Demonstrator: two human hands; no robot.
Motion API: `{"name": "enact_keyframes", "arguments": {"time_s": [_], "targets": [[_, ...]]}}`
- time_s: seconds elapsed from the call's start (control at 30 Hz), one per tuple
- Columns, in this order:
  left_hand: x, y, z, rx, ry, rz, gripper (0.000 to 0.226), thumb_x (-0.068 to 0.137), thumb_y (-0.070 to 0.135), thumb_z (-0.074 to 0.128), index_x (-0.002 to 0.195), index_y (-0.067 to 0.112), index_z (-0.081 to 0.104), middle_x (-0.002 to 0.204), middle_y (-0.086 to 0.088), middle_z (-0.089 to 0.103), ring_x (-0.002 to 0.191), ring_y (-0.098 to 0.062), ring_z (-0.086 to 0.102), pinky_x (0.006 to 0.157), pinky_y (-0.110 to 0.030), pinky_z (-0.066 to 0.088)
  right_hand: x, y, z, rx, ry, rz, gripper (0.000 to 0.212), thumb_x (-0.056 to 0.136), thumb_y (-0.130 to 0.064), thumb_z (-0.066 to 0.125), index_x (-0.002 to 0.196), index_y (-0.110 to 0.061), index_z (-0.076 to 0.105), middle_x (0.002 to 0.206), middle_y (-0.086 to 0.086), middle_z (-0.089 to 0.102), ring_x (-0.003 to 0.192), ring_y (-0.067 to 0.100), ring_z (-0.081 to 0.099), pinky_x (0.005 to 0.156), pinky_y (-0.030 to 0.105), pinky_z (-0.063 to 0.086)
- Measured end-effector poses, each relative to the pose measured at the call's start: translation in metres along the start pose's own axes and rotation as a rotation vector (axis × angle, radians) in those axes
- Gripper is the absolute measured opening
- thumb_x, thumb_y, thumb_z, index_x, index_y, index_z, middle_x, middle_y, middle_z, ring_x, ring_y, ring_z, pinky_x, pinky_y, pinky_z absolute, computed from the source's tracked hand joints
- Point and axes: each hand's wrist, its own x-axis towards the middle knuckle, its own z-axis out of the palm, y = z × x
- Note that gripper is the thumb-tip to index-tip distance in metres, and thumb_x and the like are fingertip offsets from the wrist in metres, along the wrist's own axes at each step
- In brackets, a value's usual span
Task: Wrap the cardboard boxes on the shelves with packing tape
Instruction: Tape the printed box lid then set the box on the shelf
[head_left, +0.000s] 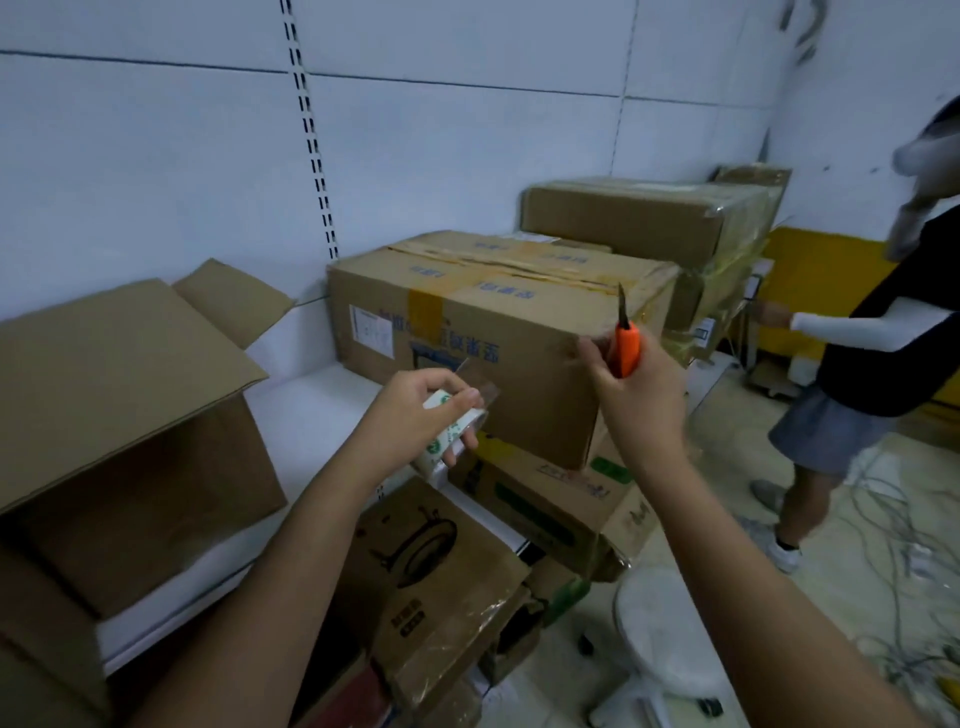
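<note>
Gripping tape roll (451, 423) in left hand (415, 410), cardboard box (483, 343) just beyond hands

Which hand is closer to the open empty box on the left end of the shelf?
Left. The left hand, gripping the tape roll, is just right of the open box; the right hand, holding the orange cutter, is farther right.

Open box (130, 415) at the shelf's (311, 410) left, taped box (483, 332) right of it, another box (639, 218) behind
</note>
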Motion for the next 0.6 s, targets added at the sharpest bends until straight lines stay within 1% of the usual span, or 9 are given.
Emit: {"name": "enact_keyframes", "arguments": {"time_s": [0.03,0.1,0.2,0.27,0.33,0.4,0.43,0.53,0.6], "targets": [[0.0,0.005,0.005,-0.01,0.014,0.022,0.019,0.097,0.027,0.062,0.093,0.01,0.069,0.076,-0.013,0.074,0.063,-0.036,0.067,0.052,-0.032,0.055,0.005,0.001,0.005,-0.017,-0.016,0.001,0.018,0.088,-0.045,0.064,0.089,-0.028,0.058,0.081,-0.011,0.064,0.074,0.005,0.062,0.072,0.03,0.057],[0.0,0.014,0.013,-0.034,0.049,0.064,0.018,0.098,0.026,0.061,0.092,0.01,0.069,0.073,-0.014,0.073,0.055,-0.029,0.065,0.045,-0.026,0.05,0.008,0.0,0.018,-0.087,-0.053,0.0,0.021,0.086,-0.048,0.065,0.092,-0.029,0.057,0.082,-0.012,0.063,0.075,0.005,0.063,0.068,0.028,0.058],[-0.001,0.025,0.023,-0.108,0.17,0.082,0.019,0.097,0.023,0.062,0.089,0.008,0.069,0.068,-0.017,0.07,0.046,-0.019,0.06,0.042,-0.024,0.047,0.01,-0.011,0.031,-0.103,-0.107,0.007,0.026,0.086,-0.05,0.068,0.091,-0.028,0.056,0.079,-0.012,0.06,0.071,0.006,0.06,0.06,0.024,0.051],[0.0,0.03,0.031,-0.131,0.293,0.073,0.019,0.097,0.023,0.062,0.088,0.008,0.068,0.066,-0.016,0.069,0.048,-0.021,0.063,0.045,-0.028,0.05,0.013,-0.009,0.03,0.059,-0.165,0.021,0.029,0.087,-0.051,0.067,0.084,-0.024,0.057,0.07,-0.011,0.058,0.063,0.003,0.055,0.056,0.02,0.045],[0.003,0.035,0.042,-0.096,0.451,0.058,0.017,0.098,0.025,0.061,0.089,0.012,0.068,0.066,-0.01,0.071,0.055,-0.022,0.068,0.049,-0.03,0.054,0.014,0.003,0.02,0.32,-0.207,0.024,0.031,0.091,-0.049,0.063,0.074,-0.023,0.057,0.06,-0.009,0.054,0.054,0.005,0.051,0.054,0.022,0.044],[0.006,0.04,0.057,-0.023,0.655,0.049,0.016,0.099,0.029,0.059,0.089,0.019,0.067,0.068,-0.001,0.073,0.06,-0.015,0.072,0.054,-0.035,0.058,0.024,0.023,0.003,0.438,-0.133,0.041,0.034,0.095,-0.042,0.061,0.067,-0.024,0.052,0.054,-0.009,0.048,0.049,0.003,0.044,0.051,0.017,0.038],[0.009,0.043,0.067,0.008,0.764,0.049,0.016,0.099,0.031,0.058,0.089,0.022,0.066,0.069,0.002,0.074,0.062,-0.011,0.072,0.056,-0.038,0.06,0.035,0.035,-0.005,0.433,-0.058,0.054,0.037,0.096,-0.039,0.06,0.065,-0.023,0.048,0.054,-0.009,0.045,0.048,0.003,0.041,0.05,0.015,0.034],[0.017,0.053,0.099,0.036,1.093,0.083,0.021,0.098,0.04,0.058,0.095,0.021,0.065,0.076,0.01,0.071,0.066,-0.005,0.07,0.057,-0.04,0.06,0.089,0.074,-0.027,0.327,0.143,0.123,0.04,0.099,-0.038,0.055,0.068,-0.015,0.05,0.061,0.003,0.05,0.054,0.015,0.044,0.053,0.023,0.034],[0.023,0.059,0.121,0.101,1.238,0.068,0.028,0.093,0.047,0.06,0.104,0.022,0.064,0.083,0.012,0.066,0.071,-0.007,0.068,0.055,-0.036,0.058,0.125,0.102,-0.037,0.293,0.176,0.1,0.035,0.101,-0.037,0.05,0.077,-0.014,0.058,0.068,0.005,0.057,0.062,0.02,0.051,0.057,0.025,0.037]]}}
